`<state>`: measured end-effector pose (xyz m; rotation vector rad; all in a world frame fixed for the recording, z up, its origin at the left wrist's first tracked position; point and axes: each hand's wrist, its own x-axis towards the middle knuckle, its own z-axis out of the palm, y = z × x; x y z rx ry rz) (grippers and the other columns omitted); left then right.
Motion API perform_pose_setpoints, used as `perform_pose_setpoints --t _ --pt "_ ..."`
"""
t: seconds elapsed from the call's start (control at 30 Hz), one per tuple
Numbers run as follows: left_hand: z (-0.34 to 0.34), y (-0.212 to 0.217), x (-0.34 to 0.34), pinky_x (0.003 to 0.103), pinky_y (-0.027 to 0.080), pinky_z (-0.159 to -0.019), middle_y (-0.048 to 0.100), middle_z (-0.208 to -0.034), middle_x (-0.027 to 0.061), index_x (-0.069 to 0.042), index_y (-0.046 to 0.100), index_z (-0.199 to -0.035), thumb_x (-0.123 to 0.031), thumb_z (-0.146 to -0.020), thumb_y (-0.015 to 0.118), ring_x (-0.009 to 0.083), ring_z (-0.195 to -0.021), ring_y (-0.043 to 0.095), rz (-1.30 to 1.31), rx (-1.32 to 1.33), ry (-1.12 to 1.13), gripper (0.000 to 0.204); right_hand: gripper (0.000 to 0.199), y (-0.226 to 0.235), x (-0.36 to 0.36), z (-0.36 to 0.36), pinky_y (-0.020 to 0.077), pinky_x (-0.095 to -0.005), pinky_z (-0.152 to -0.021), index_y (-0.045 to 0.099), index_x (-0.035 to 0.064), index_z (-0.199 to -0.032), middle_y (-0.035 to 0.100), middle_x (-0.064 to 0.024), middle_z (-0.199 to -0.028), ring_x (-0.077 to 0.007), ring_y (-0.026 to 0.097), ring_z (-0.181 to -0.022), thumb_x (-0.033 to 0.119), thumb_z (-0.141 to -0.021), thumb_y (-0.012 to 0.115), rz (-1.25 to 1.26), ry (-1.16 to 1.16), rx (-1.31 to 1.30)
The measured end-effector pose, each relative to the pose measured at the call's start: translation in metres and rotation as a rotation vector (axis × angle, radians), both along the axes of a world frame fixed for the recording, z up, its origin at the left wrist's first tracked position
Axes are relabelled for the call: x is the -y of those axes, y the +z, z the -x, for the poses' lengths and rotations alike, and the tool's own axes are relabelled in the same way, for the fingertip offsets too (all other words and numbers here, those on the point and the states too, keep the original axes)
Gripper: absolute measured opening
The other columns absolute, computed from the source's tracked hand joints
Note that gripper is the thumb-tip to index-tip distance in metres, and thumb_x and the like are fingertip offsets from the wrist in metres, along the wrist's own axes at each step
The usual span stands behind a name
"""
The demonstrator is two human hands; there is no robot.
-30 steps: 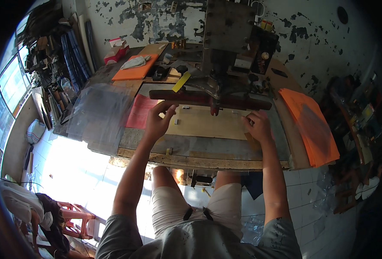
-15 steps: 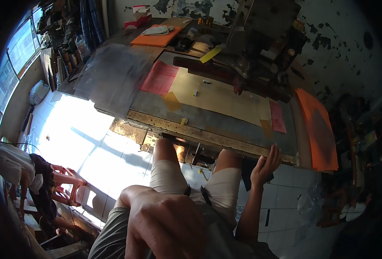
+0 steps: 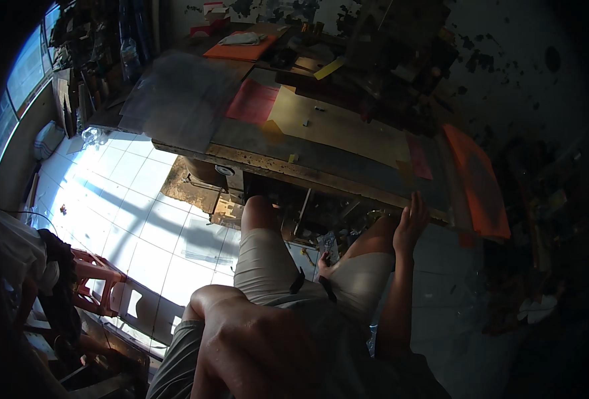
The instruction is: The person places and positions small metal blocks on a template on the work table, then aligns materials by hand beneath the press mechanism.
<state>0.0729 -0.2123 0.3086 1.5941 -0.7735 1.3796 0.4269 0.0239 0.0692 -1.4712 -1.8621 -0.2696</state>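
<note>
I sit at a worn workbench (image 3: 288,163). My right hand (image 3: 411,223) reaches up to the bench's front edge at the right, fingers apart, holding nothing. My left arm (image 3: 254,339) is lifted very close to the camera at the bottom middle. It fills that area as a blur, and its fingers cannot be made out. On the bench lie a tan board (image 3: 348,130), a pink sheet (image 3: 251,103) and a clear plastic sheet (image 3: 175,100). A dark machine (image 3: 394,60) stands at the back.
An orange sheet (image 3: 477,176) hangs over the bench's right end, and another orange sheet (image 3: 241,48) lies at the back. A sunlit white tile floor (image 3: 121,213) spreads to the left. A red stool (image 3: 95,272) and another person's clothing (image 3: 15,253) are at the lower left.
Both hands have left the board on the bench. The right hand dropped to the bench's front edge, the left arm rose close to the camera, and the view swung left.
</note>
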Motion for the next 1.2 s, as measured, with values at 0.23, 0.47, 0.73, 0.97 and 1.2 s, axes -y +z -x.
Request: perform_pose_setpoints --t 0.23,0.47,0.73,0.97,1.2 --pt "0.007 0.004 0.024 0.027 0.030 -0.043 0.066 -0.078 0.0046 -0.002 0.077 -0.119 -0.049 -0.102 0.071 0.0105 -0.051 0.059 -0.048 0.004 0.023 0.051 0.054 0.037 0.019 0.023 0.0240 -0.0504 -0.127 0.047 0.0081 -0.158 0.044 -0.0153 -0.163 -0.0347 0.035 -0.154 0.040 -0.117 0.030 0.189 -0.047 -0.084" --pt "-0.006 0.000 0.014 0.027 0.031 -0.044 0.070 -0.081 0.0040 -0.002 0.073 -0.127 -0.053 -0.100 0.071 0.0117 -0.053 0.061 -0.087 -0.001 -0.003 0.057 0.053 0.067 -0.029 0.020 0.0361 -0.0482 -0.120 0.059 0.0036 -0.147 0.059 -0.0196 -0.150 -0.0392 0.048 -0.144 0.041 -0.116 0.038 0.174 0.156 -0.018" --pt "0.024 -0.090 -0.071 0.030 0.052 -0.067 0.074 -0.093 0.0081 0.001 0.071 -0.120 -0.046 -0.095 0.076 0.0175 -0.080 0.073 0.535 -0.337 1.190 0.053 0.046 0.047 -0.044 0.028 0.0331 -0.0475 -0.120 0.057 0.0048 -0.147 0.056 -0.0156 -0.154 -0.0324 0.049 -0.146 0.032 -0.116 0.038 0.183 0.257 0.000" --pt "0.073 -0.200 -0.153 0.054 0.024 -0.127 0.058 -0.151 0.0117 -0.009 0.058 -0.144 -0.025 -0.093 0.075 0.0346 -0.150 0.043 0.400 -0.636 2.006 0.057 0.044 0.040 -0.037 0.032 0.0322 -0.0486 -0.120 0.057 0.0061 -0.147 0.056 -0.0128 -0.156 -0.0291 0.048 -0.147 0.032 -0.115 0.041 0.071 0.179 0.148" --pt "0.087 -0.254 -0.161 0.062 0.015 -0.130 0.038 -0.168 0.0177 -0.007 0.041 -0.158 -0.027 -0.096 0.068 0.0426 -0.159 0.027 0.293 -0.742 2.235 0.071 0.046 0.050 -0.028 0.040 0.0329 -0.0489 -0.120 0.057 0.0063 -0.147 0.056 -0.0112 -0.156 -0.0302 0.046 -0.148 0.035 -0.114 0.042 0.085 0.168 0.109"
